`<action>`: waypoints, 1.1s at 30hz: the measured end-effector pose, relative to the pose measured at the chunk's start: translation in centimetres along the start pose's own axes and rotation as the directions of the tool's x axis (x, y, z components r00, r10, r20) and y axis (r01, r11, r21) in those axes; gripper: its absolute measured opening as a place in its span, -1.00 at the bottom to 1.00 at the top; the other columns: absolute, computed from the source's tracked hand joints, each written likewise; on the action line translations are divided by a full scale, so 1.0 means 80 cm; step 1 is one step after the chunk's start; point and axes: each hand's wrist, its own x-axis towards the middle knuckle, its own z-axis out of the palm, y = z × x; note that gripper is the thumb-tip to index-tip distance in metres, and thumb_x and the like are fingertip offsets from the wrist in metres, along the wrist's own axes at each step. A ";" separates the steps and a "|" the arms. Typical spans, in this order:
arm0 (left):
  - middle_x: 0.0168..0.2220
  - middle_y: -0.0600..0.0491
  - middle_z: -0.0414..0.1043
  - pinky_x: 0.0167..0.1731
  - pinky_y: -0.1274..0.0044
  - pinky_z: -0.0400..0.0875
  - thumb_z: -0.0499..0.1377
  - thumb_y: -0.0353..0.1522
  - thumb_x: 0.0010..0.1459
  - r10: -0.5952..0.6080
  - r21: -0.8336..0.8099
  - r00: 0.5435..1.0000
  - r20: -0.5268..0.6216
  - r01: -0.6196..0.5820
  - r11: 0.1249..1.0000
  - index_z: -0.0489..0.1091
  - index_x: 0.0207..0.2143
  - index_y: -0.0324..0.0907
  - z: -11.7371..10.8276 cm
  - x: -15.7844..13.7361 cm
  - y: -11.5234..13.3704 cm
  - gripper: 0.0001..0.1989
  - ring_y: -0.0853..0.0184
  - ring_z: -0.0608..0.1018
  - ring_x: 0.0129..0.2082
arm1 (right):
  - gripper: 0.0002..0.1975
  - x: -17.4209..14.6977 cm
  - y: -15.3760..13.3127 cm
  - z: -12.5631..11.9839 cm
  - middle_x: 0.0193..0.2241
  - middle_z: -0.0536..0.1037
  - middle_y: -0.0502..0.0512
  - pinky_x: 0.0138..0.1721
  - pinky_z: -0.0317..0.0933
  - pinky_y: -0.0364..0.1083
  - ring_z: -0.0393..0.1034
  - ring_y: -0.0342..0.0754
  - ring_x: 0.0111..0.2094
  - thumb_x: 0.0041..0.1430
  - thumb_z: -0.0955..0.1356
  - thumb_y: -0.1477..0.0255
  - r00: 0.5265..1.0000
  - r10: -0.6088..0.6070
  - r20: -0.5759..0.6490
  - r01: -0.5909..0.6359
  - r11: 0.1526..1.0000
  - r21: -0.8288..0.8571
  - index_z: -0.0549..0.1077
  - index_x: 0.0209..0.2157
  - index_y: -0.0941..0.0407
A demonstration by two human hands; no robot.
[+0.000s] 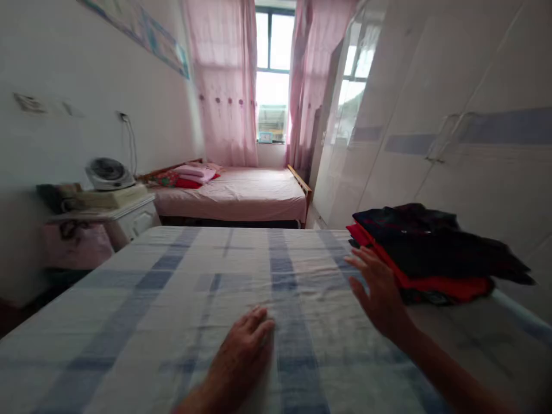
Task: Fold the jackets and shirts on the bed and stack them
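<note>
- Blue-and-white sheet covered the near bed, filling the foreground; lightly wrinkled, mostly toward the right.
- White wardrobe ran along the right wall, blue-grey bands across glossy doors.
- Far bed stood beyond, pink cover, wooden end rails, folded bedding at its left.
- Pink curtains hung either side of the bright window, far centre.
- White nightstand was at left, between the beds and the wall.
- Clothes stack, dark and red layers, lay folded on the near bed's right side, just beside the right hand.
- Fan sat above the nightstand, far left.
- Right hand: fingers spread, gripping nothing; contact with stack, cannot tell.
- Left hand: palm down at the sheet, near centre, fingers loosely bent and together, nothing visibly grasped.
</note>
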 end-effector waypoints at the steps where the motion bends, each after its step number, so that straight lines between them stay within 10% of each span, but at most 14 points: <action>1: 0.07 -0.11 0.34 0.02 0.23 0.36 0.05 -0.42 0.16 -0.003 -0.007 1.000 0.008 0.004 1.000 0.37 -0.04 -0.14 -0.002 0.001 0.002 -0.69 0.13 0.38 0.09 | -0.66 -0.014 -0.012 0.016 0.10 0.29 0.20 0.13 0.01 0.13 0.03 0.05 0.19 0.22 0.20 0.39 0.998 -0.006 0.069 0.004 1.000 0.017 0.30 0.03 0.12; 9: 0.09 -0.14 0.32 0.07 0.24 0.30 0.10 -0.44 0.11 -0.026 -0.039 0.998 0.050 0.028 0.999 0.36 -0.04 -0.17 -0.014 0.003 0.011 -0.67 0.12 0.35 0.11 | -0.61 -0.062 -0.041 0.070 0.12 0.30 0.15 0.12 0.05 0.10 0.12 0.03 0.16 0.22 0.17 0.36 0.847 0.041 0.530 -0.092 0.993 0.071 0.34 0.05 0.09; 33: 0.09 -0.11 0.31 0.07 0.25 0.31 0.06 -0.43 0.15 0.016 -0.014 0.999 0.035 -0.015 1.000 0.35 -0.02 -0.15 -0.011 0.000 0.004 -0.68 0.14 0.35 0.11 | -0.61 -0.060 -0.041 0.066 0.12 0.30 0.15 0.15 0.01 0.06 0.11 0.00 0.17 0.24 0.17 0.35 0.856 0.045 0.515 -0.116 0.987 0.107 0.34 0.06 0.09</action>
